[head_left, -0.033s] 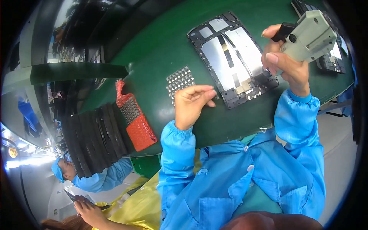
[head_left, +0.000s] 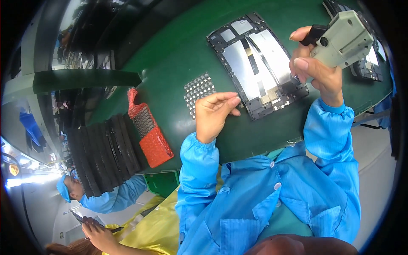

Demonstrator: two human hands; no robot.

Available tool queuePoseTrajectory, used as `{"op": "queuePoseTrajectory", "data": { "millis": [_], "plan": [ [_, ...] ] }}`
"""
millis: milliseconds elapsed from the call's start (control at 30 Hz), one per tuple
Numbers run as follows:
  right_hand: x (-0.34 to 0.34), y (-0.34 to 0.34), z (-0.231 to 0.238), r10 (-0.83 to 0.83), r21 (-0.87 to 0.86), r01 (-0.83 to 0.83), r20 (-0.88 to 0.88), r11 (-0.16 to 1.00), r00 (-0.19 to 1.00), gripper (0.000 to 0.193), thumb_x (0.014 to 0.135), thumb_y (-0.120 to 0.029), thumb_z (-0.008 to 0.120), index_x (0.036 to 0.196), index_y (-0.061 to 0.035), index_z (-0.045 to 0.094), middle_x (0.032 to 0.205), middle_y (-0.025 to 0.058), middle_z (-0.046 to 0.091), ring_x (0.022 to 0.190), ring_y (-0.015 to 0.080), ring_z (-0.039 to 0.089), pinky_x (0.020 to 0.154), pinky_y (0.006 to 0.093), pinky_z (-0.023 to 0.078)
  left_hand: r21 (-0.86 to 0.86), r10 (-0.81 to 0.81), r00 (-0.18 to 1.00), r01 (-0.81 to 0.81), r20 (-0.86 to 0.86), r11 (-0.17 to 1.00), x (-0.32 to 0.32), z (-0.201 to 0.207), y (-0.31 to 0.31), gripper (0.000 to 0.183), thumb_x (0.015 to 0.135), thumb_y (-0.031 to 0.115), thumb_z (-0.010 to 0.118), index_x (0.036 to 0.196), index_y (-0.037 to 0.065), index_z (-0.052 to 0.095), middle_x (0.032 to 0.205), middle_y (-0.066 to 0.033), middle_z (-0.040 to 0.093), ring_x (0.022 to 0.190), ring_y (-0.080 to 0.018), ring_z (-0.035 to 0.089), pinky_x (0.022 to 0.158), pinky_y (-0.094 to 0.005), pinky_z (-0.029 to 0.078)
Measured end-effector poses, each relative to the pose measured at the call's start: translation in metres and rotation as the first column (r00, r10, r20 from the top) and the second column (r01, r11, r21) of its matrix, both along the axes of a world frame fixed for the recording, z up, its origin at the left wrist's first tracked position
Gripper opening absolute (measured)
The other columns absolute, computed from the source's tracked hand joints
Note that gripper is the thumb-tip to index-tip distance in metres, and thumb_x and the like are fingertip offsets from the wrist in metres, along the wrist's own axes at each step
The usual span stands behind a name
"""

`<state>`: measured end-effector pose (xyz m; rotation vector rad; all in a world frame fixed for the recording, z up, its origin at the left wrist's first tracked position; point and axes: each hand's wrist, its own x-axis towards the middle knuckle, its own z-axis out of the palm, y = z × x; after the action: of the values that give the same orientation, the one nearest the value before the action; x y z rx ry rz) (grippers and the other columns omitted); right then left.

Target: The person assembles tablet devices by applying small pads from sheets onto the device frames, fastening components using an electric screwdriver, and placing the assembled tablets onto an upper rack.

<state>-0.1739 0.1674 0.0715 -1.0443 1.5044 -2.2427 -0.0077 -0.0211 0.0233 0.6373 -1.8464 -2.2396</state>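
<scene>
My right hand [head_left: 325, 76] grips a pale grey tool [head_left: 346, 40] by the right edge of a tablet-shaped device [head_left: 272, 49] on the green table [head_left: 170, 63]. My left hand [head_left: 211, 117] holds thumb and fingertips close together near the device's left edge; I cannot tell whether they pinch anything. Beyond lie small parts [head_left: 197, 90]; further left, a red pouch [head_left: 157, 146].

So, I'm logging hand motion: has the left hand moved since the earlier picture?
Yes, slightly: the left hand has shifted rightward relative to the sheet of small parts.
</scene>
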Motion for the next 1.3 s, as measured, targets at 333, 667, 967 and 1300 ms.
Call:
{"op": "queuePoseTrajectory", "data": {
  "millis": [333, 667, 967, 1300],
  "plan": [
    [-0.002, 0.002, -0.002, 0.000, 0.050, 0.003, -0.048, 0.999, 0.999, 0.040, 0.078, -0.012, 0.061, 0.109, 0.0068, 0.045, 0.054, 0.0022, 0.044, 0.046, 0.0104, 0.044, 0.047, 0.0259, 0.039, -0.230, 0.133, 0.989, -0.146, -0.071, 0.962, -0.014, -0.020, 0.022, 0.013, 0.078, 0.001, 0.066, 0.088, -0.005, 0.063, 0.077, -0.0072, 0.064, 0.066, -0.0092, 0.060, 0.059, -0.0196, 0.050],
    [-0.005, 0.002, -0.004, 0.045, -0.047, -0.047, -0.044, 0.998, 0.998, 0.038, 0.076, -0.007, 0.066, 0.109, 0.0050, 0.052, 0.059, 0.0027, 0.053, 0.049, 0.0085, 0.050, 0.046, 0.0207, 0.039, -0.286, 0.159, 0.985, -0.170, -0.060, 0.943, -0.015, -0.028, 0.025, 0.010, 0.077, 0.001, 0.067, 0.084, -0.004, 0.063, 0.077, -0.0032, 0.059, 0.065, -0.0076, 0.058, 0.056, -0.0183, 0.047],
    [0.002, -0.005, -0.002, 0.075, -0.076, -0.074, 0.010, 0.994, 0.997, 0.038, 0.075, -0.006, 0.066, 0.109, 0.0056, 0.052, 0.060, 0.0025, 0.054, 0.051, 0.0083, 0.052, 0.046, 0.0203, 0.040, -0.919, -0.159, 0.965, -0.138, -0.209, 0.369, -0.001, -0.021, 0.024, 0.024, 0.071, 0.003, 0.071, 0.094, -0.001, 0.065, 0.075, -0.0107, 0.059, 0.061, -0.0202, 0.058, 0.053, -0.0286, 0.046],
    [0.032, -0.083, 0.001, 0.176, 0.037, -0.180, 0.092, 0.983, 0.980, 0.027, 0.071, 0.002, 0.066, 0.096, 0.0020, 0.056, 0.058, 0.0007, 0.054, 0.047, 0.0063, 0.051, 0.041, 0.0205, 0.039, -0.912, -0.210, 0.953, -0.122, -0.218, 0.392, -0.006, -0.022, 0.022, 0.026, 0.069, 0.006, 0.071, 0.093, -0.002, 0.065, 0.071, -0.0106, 0.057, 0.062, -0.0242, 0.057, 0.056, -0.0335, 0.046]
  ]
}}
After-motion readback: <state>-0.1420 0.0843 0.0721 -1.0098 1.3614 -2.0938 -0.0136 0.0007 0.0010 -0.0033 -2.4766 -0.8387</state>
